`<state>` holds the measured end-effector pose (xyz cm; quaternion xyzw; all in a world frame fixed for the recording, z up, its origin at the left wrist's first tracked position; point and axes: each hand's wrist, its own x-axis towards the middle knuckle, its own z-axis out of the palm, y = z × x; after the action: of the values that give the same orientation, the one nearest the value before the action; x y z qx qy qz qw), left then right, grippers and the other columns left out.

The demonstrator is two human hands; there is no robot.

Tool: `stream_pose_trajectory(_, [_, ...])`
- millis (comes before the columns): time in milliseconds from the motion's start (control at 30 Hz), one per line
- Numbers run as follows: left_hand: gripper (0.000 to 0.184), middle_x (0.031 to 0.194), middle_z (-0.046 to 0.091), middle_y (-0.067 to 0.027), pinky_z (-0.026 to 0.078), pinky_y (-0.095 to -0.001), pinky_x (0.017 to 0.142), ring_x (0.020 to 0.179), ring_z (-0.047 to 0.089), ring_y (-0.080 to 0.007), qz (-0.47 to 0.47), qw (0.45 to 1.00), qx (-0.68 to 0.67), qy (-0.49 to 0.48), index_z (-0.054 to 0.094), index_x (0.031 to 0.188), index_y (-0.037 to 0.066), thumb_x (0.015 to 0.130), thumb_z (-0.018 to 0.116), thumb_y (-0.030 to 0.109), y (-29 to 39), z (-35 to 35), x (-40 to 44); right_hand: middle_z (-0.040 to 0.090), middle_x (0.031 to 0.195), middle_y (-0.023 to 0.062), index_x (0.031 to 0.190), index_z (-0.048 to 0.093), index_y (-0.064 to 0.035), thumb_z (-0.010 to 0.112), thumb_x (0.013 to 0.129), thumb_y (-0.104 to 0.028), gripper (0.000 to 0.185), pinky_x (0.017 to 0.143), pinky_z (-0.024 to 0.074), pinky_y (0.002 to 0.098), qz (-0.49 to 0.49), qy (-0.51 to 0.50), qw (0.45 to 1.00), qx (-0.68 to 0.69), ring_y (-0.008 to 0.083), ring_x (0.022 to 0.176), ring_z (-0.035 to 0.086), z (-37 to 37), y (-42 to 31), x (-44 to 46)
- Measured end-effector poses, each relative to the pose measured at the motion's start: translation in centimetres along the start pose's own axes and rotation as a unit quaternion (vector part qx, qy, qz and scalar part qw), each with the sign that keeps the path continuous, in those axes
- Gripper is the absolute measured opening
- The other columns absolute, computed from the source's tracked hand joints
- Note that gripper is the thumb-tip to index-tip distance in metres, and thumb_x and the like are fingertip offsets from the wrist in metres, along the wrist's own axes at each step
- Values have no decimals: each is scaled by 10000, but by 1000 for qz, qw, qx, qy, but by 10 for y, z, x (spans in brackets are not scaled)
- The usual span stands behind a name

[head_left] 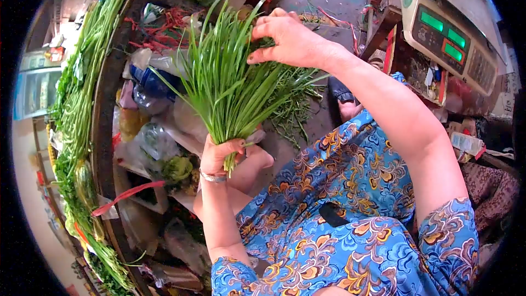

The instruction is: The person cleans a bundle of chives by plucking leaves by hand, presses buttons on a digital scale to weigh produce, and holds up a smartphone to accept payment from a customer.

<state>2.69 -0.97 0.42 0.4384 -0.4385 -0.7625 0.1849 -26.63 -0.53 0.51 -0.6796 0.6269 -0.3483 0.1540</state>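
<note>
A bunch of long green leafy stalks [224,85] fans upward in the middle of the view. My left hand [219,156] is wrapped round its lower ends, with a bracelet on the wrist. At the upper right of the bunch, my right hand [285,38] has its fingers apart and curved beside the leaf tips; nothing shows held in it. Loose green trimmings [293,112] lie on the floor behind and to the right of the bunch.
On the left, a dark-edged shelf [104,126] bears long green vegetables [82,93]. Plastic bags [156,140] and red ties [164,30] fill the space beneath. A scale [446,33] with green lit digits stands at the upper right. A shod foot [345,98] shows below my right forearm.
</note>
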Motion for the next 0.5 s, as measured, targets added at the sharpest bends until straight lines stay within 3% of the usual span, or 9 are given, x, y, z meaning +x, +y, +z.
stream_pose_trajectory(67, [459,779,627,-118,423,-255,393,528,578,-182,-4,999,2,-35,537,1128,-2,692,681,9,-1,-3,3,636,1051,77,1020,695,-98,733,775,-335,343,953,395,409,-49,47,998,9,278,1065,525,12,11,0])
stream_pose_trajectory(133, [430,761,616,-108,421,-253,394,517,566,-179,-13,999,-5,-34,537,1124,4,719,680,19,-4,-8,6,659,897,109,976,713,-110,678,786,-322,287,833,434,427,-65,-19,994,83,308,936,611,12,17,5])
stream_pose_trajectory(167, [400,743,606,-99,419,-252,395,506,555,-175,-22,999,-11,-34,536,1120,9,746,679,30,-6,-11,7,651,832,126,920,704,-94,645,796,-264,218,743,473,430,-110,36,992,58,317,822,640,12,18,3])
stream_pose_trajectory(333, [324,697,575,-77,420,-250,406,484,522,-161,-42,999,-30,0,541,1091,24,791,663,37,-9,-9,11,641,818,131,810,657,-67,596,808,-225,169,758,494,454,-69,72,995,-12,324,852,635,16,4,-9])
stream_pose_trajectory(400, [311,684,572,-73,423,-255,408,482,522,-158,-17,999,-32,17,543,1079,27,792,664,34,-7,0,9,639,806,132,805,645,-71,576,815,-213,158,733,508,455,-33,108,993,-40,342,839,640,21,3,-9])
stream_pose_trajectory(467, [311,672,574,-67,427,-258,405,482,527,-157,-34,999,-36,-2,546,1072,24,788,672,31,-8,-1,7,650,807,135,796,631,-75,540,849,-195,160,661,524,464,-4,153,977,-150,360,770,651,24,19,0])
stream_pose_trajectory(500, [307,670,577,-66,427,-257,402,485,532,-158,-18,999,-33,0,549,1065,20,786,676,31,-9,0,4,657,824,140,803,632,-70,549,852,-200,162,659,523,455,13,174,976,-133,352,773,654,16,24,3])
